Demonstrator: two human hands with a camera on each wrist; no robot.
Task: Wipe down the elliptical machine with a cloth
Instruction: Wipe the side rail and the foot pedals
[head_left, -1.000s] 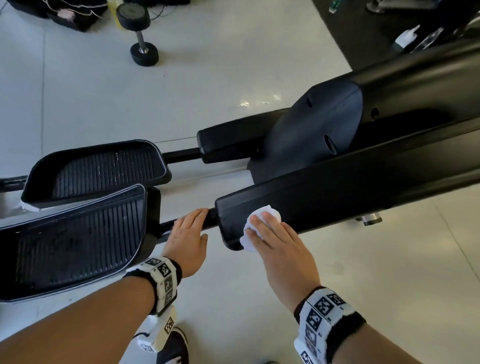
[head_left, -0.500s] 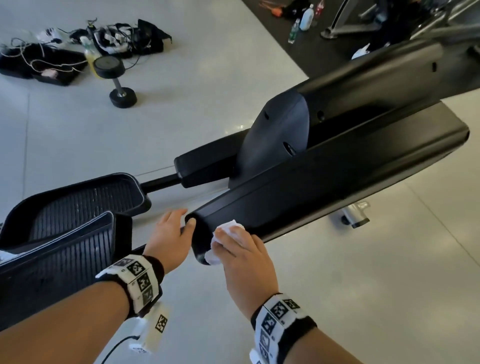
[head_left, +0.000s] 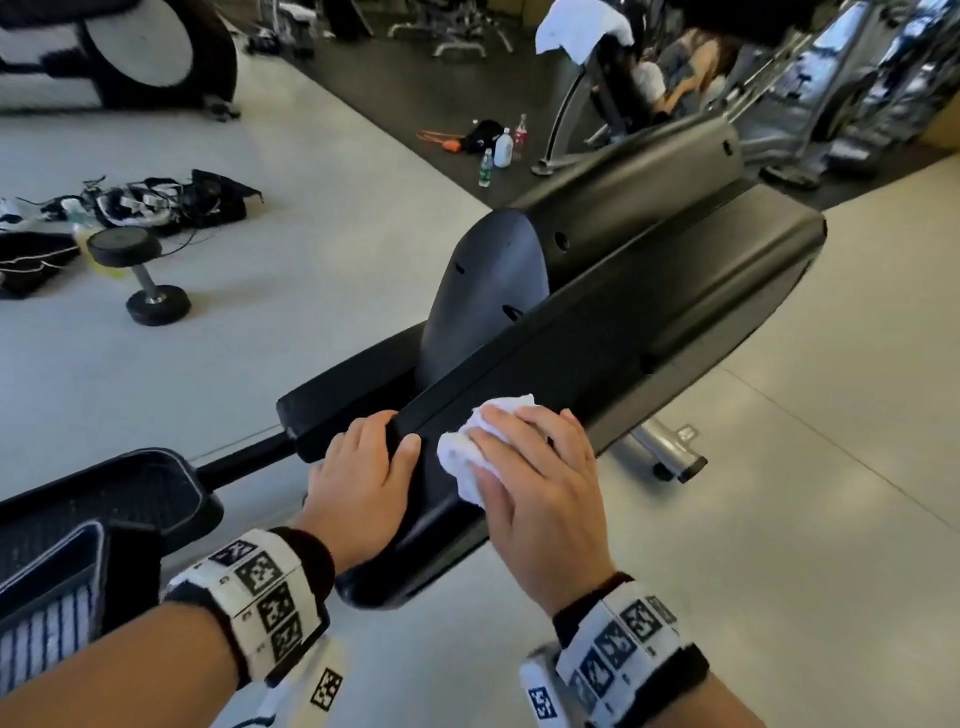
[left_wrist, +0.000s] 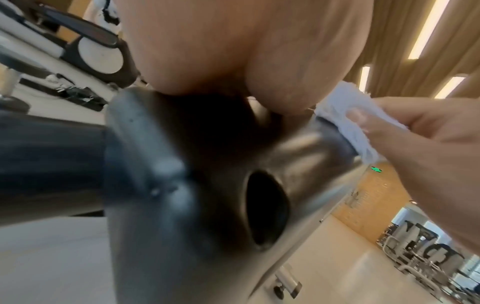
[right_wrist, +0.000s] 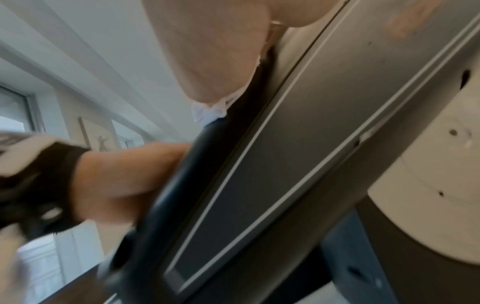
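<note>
The elliptical's long black rail cover (head_left: 649, 312) runs from lower left to upper right in the head view. My left hand (head_left: 384, 431) grips its near end, fingers over the top edge and thumb on the near face. Just to the right, my right hand (head_left: 524, 441) holds a bunched white cloth (head_left: 462, 457) against the cover's side face. The left wrist view shows the right thumb pinching the cloth (left_wrist: 345, 107) on the cover's edge (left_wrist: 324, 139). A corner of the cloth (right_wrist: 207, 112) peeks from under the palm in the right wrist view.
Two ribbed black pedals (head_left: 130, 499) lie at the lower left. A dumbbell (head_left: 140, 270) and a pile of bags and cables (head_left: 171, 202) are on the pale floor to the left. Bottles (head_left: 501, 148) stand on a dark mat behind. A metal support foot (head_left: 670, 452) sticks out under the cover.
My left hand moved from the thin bar beside the cover onto the cover's end and now grips it. The right hand with the cloth slid slightly up the side face.
</note>
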